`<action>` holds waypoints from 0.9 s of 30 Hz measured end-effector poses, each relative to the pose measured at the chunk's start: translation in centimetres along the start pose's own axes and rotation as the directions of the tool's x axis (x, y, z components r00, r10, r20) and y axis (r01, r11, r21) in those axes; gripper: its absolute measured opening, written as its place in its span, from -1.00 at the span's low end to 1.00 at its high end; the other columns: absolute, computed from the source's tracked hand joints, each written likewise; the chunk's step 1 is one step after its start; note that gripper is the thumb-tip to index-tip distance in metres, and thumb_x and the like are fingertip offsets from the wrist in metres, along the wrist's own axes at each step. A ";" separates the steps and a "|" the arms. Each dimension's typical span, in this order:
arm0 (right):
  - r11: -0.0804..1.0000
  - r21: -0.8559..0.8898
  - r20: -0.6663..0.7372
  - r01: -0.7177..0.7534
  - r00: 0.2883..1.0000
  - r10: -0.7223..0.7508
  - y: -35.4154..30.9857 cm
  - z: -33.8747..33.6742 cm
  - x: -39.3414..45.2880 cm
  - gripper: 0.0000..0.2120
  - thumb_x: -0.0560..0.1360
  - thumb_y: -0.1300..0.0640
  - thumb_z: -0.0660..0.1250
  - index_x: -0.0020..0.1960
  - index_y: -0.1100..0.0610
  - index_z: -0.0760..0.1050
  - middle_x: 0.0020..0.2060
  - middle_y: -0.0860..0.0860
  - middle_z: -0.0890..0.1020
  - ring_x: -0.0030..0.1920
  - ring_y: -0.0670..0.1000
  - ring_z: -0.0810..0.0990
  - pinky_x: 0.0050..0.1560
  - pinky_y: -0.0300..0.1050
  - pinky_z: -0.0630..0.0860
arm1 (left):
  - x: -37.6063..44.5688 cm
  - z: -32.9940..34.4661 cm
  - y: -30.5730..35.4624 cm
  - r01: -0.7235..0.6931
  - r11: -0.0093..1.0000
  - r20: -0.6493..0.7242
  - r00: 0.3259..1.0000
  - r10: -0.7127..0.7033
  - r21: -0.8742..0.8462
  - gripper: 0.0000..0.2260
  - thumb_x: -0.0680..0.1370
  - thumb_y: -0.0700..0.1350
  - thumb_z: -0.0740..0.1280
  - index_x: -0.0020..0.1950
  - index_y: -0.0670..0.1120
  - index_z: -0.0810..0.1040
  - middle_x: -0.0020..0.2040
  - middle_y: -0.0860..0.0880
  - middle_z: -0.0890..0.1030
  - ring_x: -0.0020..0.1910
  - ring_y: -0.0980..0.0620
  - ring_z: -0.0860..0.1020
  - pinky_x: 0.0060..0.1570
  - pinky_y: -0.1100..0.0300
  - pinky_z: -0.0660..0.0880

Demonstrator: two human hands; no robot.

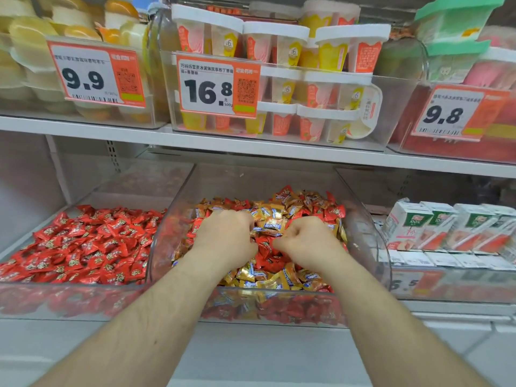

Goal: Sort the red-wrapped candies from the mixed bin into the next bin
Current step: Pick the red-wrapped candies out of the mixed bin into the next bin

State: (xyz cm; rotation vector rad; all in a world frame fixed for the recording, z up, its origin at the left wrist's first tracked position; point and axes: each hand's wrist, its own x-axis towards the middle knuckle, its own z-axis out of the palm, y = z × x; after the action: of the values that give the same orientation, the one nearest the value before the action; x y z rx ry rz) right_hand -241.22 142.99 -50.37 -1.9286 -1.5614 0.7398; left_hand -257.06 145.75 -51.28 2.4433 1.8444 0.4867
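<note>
While the clear mixed bin [371, 247] holds gold and red-wrapped candies [268, 247], the next bin [69, 297] to its left holds only red ones. Both forearms reach in; left hand [226, 236] and right hand [304, 238] curl knuckles-up in the pile, each grip narrow, contents hidden.

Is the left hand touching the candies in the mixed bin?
Touching. The head view shows the left hand lying on the candies in the mixed bin, its curled fingers dug in among the wrappers.
</note>
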 end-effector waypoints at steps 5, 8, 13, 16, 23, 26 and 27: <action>0.925 -0.346 0.065 0.155 0.988 -0.141 -0.6 2.3 -0.1 -0.83 0.41 -0.01 0.41 -0.08 0.06 0.54 -0.31 -0.05 0.55 -0.23 0.05 0.57 -0.30 -0.14 0.44 | 0.9 0.9 0.0 0.012 0.999 0.044 0.999 -0.011 -0.041 -0.78 0.41 -0.08 0.40 0.04 0.00 0.51 -0.07 0.03 0.62 0.01 -0.04 0.53 -0.07 0.08 0.52; 0.935 -0.330 0.015 0.131 0.991 -0.133 -0.6 2.4 0.3 -0.95 0.42 0.11 0.37 -0.12 0.01 0.53 -0.23 -0.03 0.60 -0.21 0.06 0.60 -0.28 -0.15 0.48 | 0.9 1.3 0.2 0.013 0.997 0.045 0.999 -0.010 -0.070 -0.74 0.39 -0.11 0.41 0.04 0.01 0.49 -0.08 0.02 0.62 -0.02 -0.05 0.55 -0.06 0.03 0.55; 0.985 0.169 -0.072 -0.027 0.997 0.039 0.0 -0.8 0.2 -0.96 0.39 0.23 0.37 -0.23 0.15 0.58 -0.33 0.04 0.59 -0.35 0.02 0.50 -0.35 -0.13 0.46 | 1.0 1.9 0.3 0.007 0.999 0.032 0.999 -0.006 -0.040 -0.71 0.44 -0.08 0.42 0.13 0.03 0.47 -0.01 0.01 0.62 0.05 -0.07 0.54 -0.06 0.06 0.53; 0.633 0.744 0.136 -0.214 0.976 0.169 0.5 -3.0 -0.7 -0.91 0.35 0.24 0.25 -0.32 0.15 0.39 -0.39 0.02 0.39 -0.47 -0.04 0.26 -0.46 -0.21 0.17 | 0.8 1.7 0.6 0.003 1.000 0.061 0.998 -0.003 0.008 -0.64 0.45 0.09 0.45 0.18 0.05 0.47 0.03 0.01 0.60 0.10 -0.07 0.50 -0.05 0.08 0.49; 0.125 0.923 0.354 -0.365 0.930 0.100 1.4 -3.9 -2.4 -0.92 0.30 0.18 0.18 -0.25 0.18 0.43 -0.31 0.10 0.56 -0.42 0.00 0.41 -0.50 -0.32 0.24 | 0.5 2.2 0.9 0.035 0.999 0.018 0.999 -0.034 -0.014 -0.71 0.48 -0.17 0.37 0.19 0.04 0.55 -0.04 0.02 0.64 0.09 -0.06 0.52 -0.03 0.07 0.53; 0.595 0.768 0.155 -0.236 0.970 0.185 1.4 -3.2 -2.3 -0.81 0.42 0.23 0.33 -0.32 0.14 0.36 -0.40 0.04 0.43 -0.45 -0.02 0.34 -0.51 -0.26 0.19 | 0.2 2.0 0.9 0.047 0.998 -0.003 0.999 -0.048 -0.036 -0.74 0.48 -0.22 0.35 0.13 0.00 0.56 -0.06 0.02 0.64 0.03 -0.04 0.55 -0.04 0.05 0.55; 0.807 0.576 0.027 -0.132 0.989 0.143 1.5 -2.8 -2.2 -0.77 0.44 0.21 0.39 -0.32 0.14 0.37 -0.40 0.05 0.43 -0.43 -0.01 0.35 -0.48 -0.22 0.23 | 0.0 1.9 0.9 0.054 0.997 -0.010 0.998 -0.054 -0.050 -0.75 0.47 -0.23 0.34 0.11 0.00 0.56 -0.08 0.02 0.63 0.01 -0.04 0.55 -0.05 0.05 0.55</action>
State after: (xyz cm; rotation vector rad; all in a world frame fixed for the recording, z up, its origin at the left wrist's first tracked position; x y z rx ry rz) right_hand -238.58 140.32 -49.30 -1.5823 -1.0194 1.1067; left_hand -255.70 145.83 -52.92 2.3576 1.8735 0.5381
